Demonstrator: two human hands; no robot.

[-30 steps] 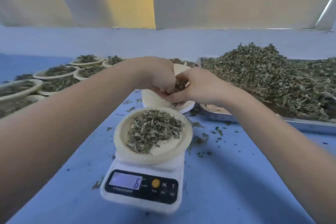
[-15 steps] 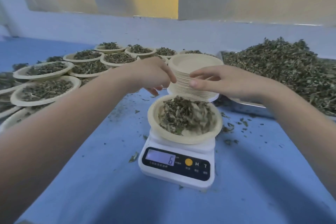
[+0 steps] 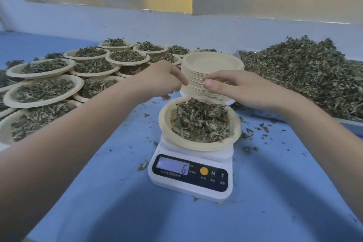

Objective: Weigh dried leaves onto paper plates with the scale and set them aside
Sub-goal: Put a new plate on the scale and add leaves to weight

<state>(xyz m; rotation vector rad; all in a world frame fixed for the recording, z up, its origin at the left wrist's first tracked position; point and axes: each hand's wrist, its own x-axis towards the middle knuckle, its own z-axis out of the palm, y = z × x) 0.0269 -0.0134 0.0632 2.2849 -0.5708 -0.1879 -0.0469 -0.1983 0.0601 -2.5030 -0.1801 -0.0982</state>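
Reaching past the scale [image 3: 191,171], where a plate of dried leaves [image 3: 199,124] read 6, the left hand [image 3: 161,79] and right hand [image 3: 241,88] pinched the stack of empty plates [image 3: 208,76] with curled fingertips, beside the filled plates [image 3: 43,88].

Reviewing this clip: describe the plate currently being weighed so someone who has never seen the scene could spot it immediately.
Find the white digital scale at the centre of the blue table. The plate of dried leaves sits on its platform. It is the only filled plate on the scale; the other filled plates are grouped at the left.
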